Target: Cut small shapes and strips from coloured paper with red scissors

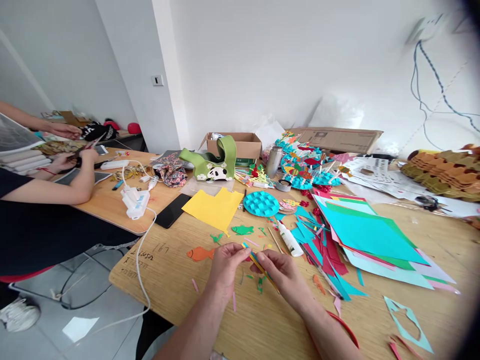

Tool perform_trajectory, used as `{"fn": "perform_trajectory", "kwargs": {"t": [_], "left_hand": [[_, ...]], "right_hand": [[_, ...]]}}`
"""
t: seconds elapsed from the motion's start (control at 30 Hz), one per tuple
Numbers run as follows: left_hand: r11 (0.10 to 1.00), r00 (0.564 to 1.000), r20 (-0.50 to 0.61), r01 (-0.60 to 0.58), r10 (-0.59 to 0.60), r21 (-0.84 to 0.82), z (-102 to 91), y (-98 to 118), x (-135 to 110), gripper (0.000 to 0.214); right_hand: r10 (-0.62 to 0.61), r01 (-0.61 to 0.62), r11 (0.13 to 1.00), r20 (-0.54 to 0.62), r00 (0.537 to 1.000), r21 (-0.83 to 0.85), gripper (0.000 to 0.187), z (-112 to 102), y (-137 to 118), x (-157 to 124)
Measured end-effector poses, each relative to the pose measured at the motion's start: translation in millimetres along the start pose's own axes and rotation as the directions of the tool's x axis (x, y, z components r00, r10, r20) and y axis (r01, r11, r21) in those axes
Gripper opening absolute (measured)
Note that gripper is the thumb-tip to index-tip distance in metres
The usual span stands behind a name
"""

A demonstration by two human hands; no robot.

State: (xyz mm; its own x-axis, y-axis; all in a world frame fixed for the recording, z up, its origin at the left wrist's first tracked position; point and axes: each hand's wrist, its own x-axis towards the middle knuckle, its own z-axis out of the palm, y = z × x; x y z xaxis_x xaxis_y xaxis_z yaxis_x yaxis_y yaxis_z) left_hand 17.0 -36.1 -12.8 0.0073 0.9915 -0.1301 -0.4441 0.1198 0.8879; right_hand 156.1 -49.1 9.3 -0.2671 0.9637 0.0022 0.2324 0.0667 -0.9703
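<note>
My left hand (228, 262) pinches the upper end of a narrow yellow and blue paper strip (261, 268). My right hand (279, 272) has thumb and fingers closed on the same strip lower down. Just beyond my hands lie a green paper fish (242, 229) and an orange paper fish (200, 254), the latter partly behind my left hand. A white glue bottle (290, 240) lies past my right hand, with a thin wooden stick (275, 240) beside it. Small paper scraps are scattered around. Under my right forearm shows part of a red loop (347, 327).
Coloured paper sheets (375, 235) are stacked at right. Yellow paper (212, 207), a turquoise disc (261, 203) and a black phone (173, 211) lie farther back. A white cable runs from a power strip (135, 202) over the table's left edge. Another person's arm (56, 185) is at left.
</note>
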Motion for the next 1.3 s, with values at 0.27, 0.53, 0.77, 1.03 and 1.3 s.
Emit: {"fn": "perform_trajectory", "kwargs": {"t": [0.27, 0.53, 0.77, 1.03, 1.3], "left_hand": [[1.0, 0.999, 0.033, 0.017, -0.018, 0.014, 1.2, -4, -3, 0.016], [0.995, 0.996, 0.05, 0.077, -0.074, -0.062, 3.5, 0, -4, 0.013], [0.995, 0.996, 0.049, 0.083, -0.08, -0.055, 2.6, -1, -3, 0.013], [0.995, 0.993, 0.081, 0.088, -0.084, -0.053, 1.3, -3, -1, 0.015], [0.995, 0.993, 0.079, 0.09, -0.086, -0.048, 1.8, -2, -2, 0.014]], "right_hand": [[-0.015, 0.015, 1.0, -0.021, 1.0, -0.002, 0.039, 4, 13, 2], [0.002, -0.001, 0.999, -0.028, 1.0, 0.051, 0.038, 4, 14, 3], [0.003, -0.002, 0.998, -0.022, 1.0, 0.056, 0.038, 4, 16, 3], [-0.009, 0.009, 1.0, -0.007, 1.0, 0.024, 0.036, 2, 13, 3], [-0.017, 0.017, 1.0, 0.002, 1.0, -0.001, 0.036, 0, 12, 2]]}}
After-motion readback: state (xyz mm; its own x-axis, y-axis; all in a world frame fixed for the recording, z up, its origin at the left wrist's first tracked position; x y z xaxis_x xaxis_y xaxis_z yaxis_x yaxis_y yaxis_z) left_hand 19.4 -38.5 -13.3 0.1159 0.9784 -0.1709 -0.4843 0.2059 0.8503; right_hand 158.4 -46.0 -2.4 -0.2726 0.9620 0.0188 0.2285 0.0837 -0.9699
